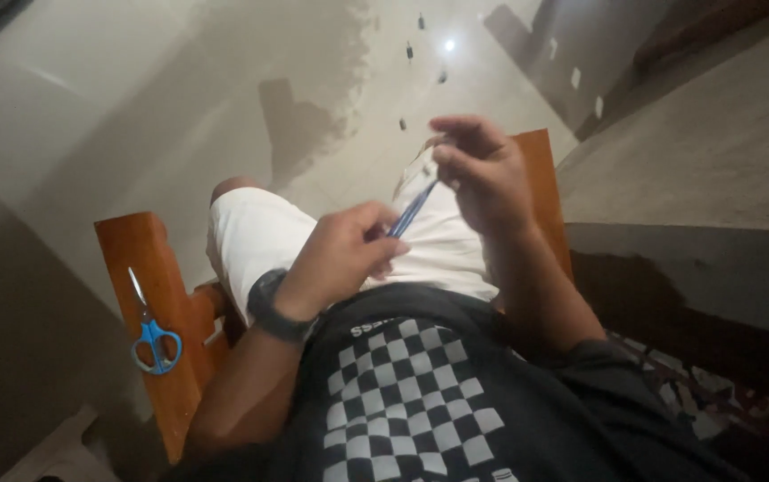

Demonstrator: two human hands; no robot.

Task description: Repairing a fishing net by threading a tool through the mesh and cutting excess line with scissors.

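Your left hand (344,254) pinches the lower end of a thin blue pen-like stick (411,211) over your lap, while your right hand (482,165) closes its fingertips on the upper end; it looks light, stiff and smooth, so a grip near each end should steady it. Wooden chair arms (148,295) flank you, the left one carrying blue-handled scissors (154,332), well apart.

— How's my feed looking?
— Dim and soft. One bright glare spot on the glossy floor (449,44) up top, and dull shadow patches spread across the tiles.
— Any blur?
— My right hand (482,165) smears slightly. The corners fall dark, and edge lines bend outward.
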